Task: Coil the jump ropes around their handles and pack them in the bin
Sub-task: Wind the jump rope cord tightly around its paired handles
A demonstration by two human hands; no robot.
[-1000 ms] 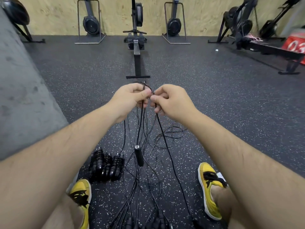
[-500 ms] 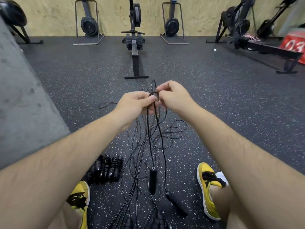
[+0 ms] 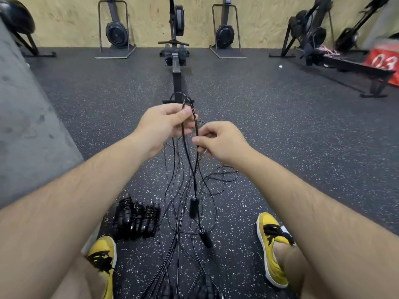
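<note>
Above gym floor (image 3: 280,137), L hand (image 3: 164,124) fingers pinching rope loop (image 3: 190,108), R hand (image 3: 220,141) fingers gripping strand, handles (image 3: 192,207) dangling.

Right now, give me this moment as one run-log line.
left hand: pinching thin black jump rope cord | right hand: pinching same cord lower | black handles: dangling | coiled black ropes: on floor | bin: unseen

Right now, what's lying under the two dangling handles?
Under the handles lie loose black cords on the speckled floor. Whatever sits directly beneath each handle is covered.
</note>
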